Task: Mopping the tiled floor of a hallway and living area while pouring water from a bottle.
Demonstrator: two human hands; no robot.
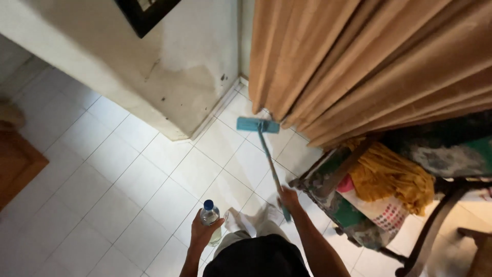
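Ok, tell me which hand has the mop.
The right hand grips the blue mop by its handle; the left hand holds a clear bottle with a blue cap.

right hand (288, 199) holds mop (258, 125); left hand (202, 231) holds bottle (209, 218).

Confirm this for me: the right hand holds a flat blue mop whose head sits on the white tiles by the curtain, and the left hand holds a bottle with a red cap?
Not quite. The head view shows the bottle in the left hand has a blue cap, not red. The rest stands: the right hand holds the flat blue mop, its head on the white tiles by the curtain.
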